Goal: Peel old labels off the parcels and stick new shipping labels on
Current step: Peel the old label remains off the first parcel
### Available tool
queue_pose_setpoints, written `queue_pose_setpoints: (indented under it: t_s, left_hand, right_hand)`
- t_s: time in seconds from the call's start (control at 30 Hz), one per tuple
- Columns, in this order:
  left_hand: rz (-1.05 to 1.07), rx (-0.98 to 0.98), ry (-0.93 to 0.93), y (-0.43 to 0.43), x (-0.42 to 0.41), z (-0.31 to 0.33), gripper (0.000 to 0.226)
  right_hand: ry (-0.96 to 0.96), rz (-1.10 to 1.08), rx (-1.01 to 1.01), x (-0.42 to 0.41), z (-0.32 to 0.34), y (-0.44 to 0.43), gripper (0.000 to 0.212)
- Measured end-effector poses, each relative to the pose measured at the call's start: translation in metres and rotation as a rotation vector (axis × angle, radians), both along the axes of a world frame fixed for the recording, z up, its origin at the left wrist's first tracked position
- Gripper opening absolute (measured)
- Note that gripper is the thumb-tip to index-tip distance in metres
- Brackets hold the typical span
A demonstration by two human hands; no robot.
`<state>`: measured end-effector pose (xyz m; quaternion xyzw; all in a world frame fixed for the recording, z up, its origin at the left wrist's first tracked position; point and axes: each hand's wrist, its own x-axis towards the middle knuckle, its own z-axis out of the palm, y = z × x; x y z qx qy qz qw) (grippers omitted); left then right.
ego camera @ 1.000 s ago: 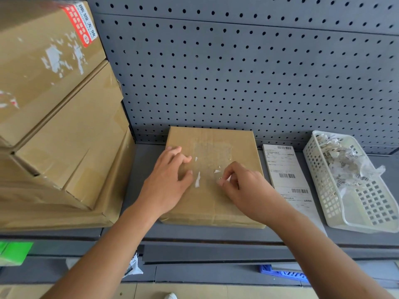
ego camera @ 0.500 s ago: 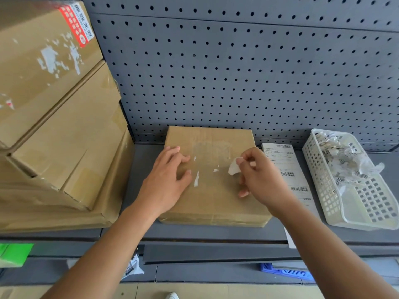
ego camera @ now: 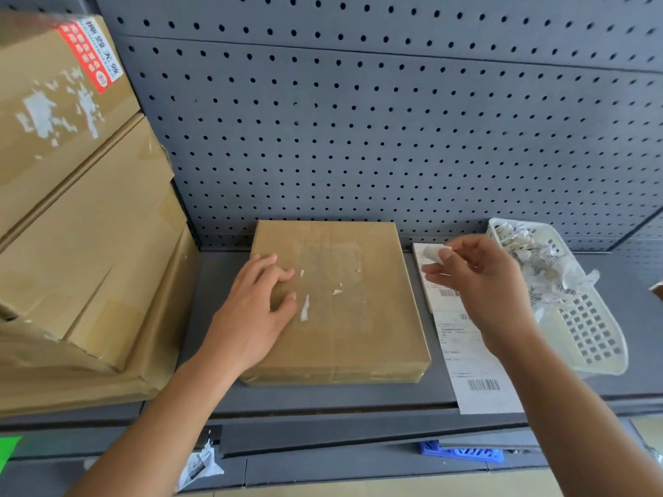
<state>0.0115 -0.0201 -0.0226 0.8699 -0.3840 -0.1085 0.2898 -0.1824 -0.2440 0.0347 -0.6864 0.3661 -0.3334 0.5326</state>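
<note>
The flat brown cardboard parcel (ego camera: 337, 303) is lying on the dark grey metal shelf (ego camera: 323, 396), its far edge against the grey perforated back panel (ego camera: 394, 120). The left hand (ego camera: 251, 317) is resting palm-down on the parcel's left half, fingers spread and gripping nothing — it is acting as a hold-down. The right hand (ego camera: 491, 281) is hovering above the shelf to the right of the parcel, thumb and fingertips pinched on a small white scrap of peeled label (ego camera: 434, 253). The hands are well apart.

On the parcel's top face a pale rectangular adhesive patch is showing, with a few thin white paper slivers (ego camera: 305, 308) adhering beside the left thumb. The white printed shipping labels with barcodes (ego camera: 473, 367) are lying flat on the shelf just beside the parcel's right edge, overhanging the shelf front. The white plastic lattice basket (ego camera: 588, 338), further right, is holding a heap of torn label scraps.

Handling judgement: the scrap is very light, limp and probably tacky on one face, so it is likely to cling to the fingertips at release. The remaining slivers look thin and liable to tear — lift each at a free edge. The parcel appears stiff and slides easily; a flat palm near its centre is enough restraint.
</note>
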Motion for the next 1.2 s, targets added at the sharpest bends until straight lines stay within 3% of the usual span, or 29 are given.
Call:
queue_pose_setpoints:
  t_s: [0.2,0.4,0.6,0.8,1.0,1.2]
  left_hand:
    - [0.001,-0.021,-0.013,0.000,0.000,0.000,0.038]
    - [0.006,-0.013,-0.039,0.000,-0.001,0.000,0.038]
    - [0.010,-0.028,-0.060,-0.003,-0.002,0.000,0.038]
    - [0.008,-0.036,-0.063,-0.003,-0.001,-0.001,0.037]
    - [0.008,-0.026,-0.059,-0.004,-0.002,0.000,0.037]
    - [-0.001,-0.043,-0.055,-0.003,0.000,-0.002,0.035]
  right_hand:
    - [0.241,-0.292,-0.361,-0.057,0.009,-0.059,0.003]
    - [0.417,-0.475,-0.529,-0.096,0.009,-0.105,0.010]
    - [0.543,-0.414,-0.659,-0.101,-0.014,-0.129,0.007]
    - [0.713,-0.337,-0.678,-0.100,-0.036,-0.131,0.017]
    - [0.733,-0.232,-0.770,-0.095,-0.034,-0.123,0.021]
    - [0.697,-0.295,-0.739,-0.096,-0.032,-0.121,0.026]
